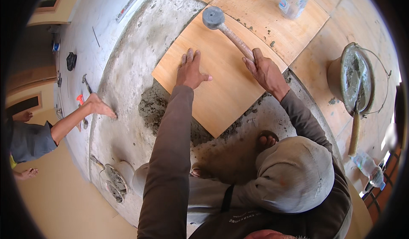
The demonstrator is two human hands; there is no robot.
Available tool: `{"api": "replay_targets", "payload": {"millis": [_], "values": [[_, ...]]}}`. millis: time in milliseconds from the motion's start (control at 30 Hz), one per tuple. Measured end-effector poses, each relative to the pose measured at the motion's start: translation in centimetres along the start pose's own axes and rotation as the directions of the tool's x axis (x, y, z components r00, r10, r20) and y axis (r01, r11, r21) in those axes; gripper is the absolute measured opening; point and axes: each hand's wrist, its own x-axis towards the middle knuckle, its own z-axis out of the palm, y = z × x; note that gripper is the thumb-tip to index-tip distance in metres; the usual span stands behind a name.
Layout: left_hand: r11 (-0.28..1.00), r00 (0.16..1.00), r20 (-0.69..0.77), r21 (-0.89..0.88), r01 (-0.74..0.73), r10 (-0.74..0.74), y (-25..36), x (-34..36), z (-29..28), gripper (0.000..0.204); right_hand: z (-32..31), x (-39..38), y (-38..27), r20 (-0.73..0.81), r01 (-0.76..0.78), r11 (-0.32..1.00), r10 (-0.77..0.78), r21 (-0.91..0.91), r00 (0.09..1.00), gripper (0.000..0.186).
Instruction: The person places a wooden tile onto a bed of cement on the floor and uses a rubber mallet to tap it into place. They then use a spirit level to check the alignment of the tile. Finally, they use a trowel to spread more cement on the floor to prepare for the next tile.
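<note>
A square wood-look floor tile [226,90] lies on a bed of wet mortar [154,105], its far right edges against tiles that are laid beside it. My left hand [191,72] rests on the tile near its left side, fingers spread and nothing held. In my right hand [269,75], closed round the wooden handle, is a rubber mallet [214,18]. Its dark round head is over the tile's far corner. Mortar shows past the tile's left and near edges. I cannot tell whether the mallet head touches the tile.
On the right stand a mortar bucket [336,75] with a wooden-handled trowel [355,128] in it and a plastic bottle [366,167]. Another bottle [295,0] is at the far side. At left are a second bucket [116,182], a hammer [87,84] and another person's bare foot [103,107].
</note>
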Motion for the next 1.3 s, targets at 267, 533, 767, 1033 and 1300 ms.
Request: {"api": "replay_targets", "payload": {"millis": [267, 533, 767, 1033, 1300], "values": [[1.0, 1.0, 0.003, -0.004, -0.001, 0.001, -0.2, 0.5, 1.1, 0.118, 1.5, 0.4, -0.2, 0.016, 0.047, 0.999, -0.047, 0.0, 0.999, 0.035], [0.998, 1.0, 0.002, 0.066, 0.006, -0.006, 0.7, 0.1, 0.6, 0.116, 1.7, -2.8, 0.1, -0.033, 0.06, 0.998, -0.059, 0.011, 0.998, 0.037], [0.995, 0.999, 0.001, 0.091, 0.034, -0.034, 0.2, -0.4, 0.2, 0.114, -1.4, -3.8, -3.3, -0.035, -0.001, 0.992, 0.006, 0.127, 0.999, 0.038], [0.997, 1.0, -0.007, 0.079, -0.01, 0.01, -0.1, 1.2, 1.0, 0.112, -2.0, -5.4, -2.6, 0.033, -0.071, 0.991, 0.068, 0.115, 0.997, 0.04], [0.999, 1.0, 0.021, 0.039, -0.022, 0.021, 0.4, 0.5, 0.6, 0.113, 0.5, -9.1, 2.9, 0.073, -0.1, 0.995, 0.098, 0.015, 0.993, 0.041]]}}
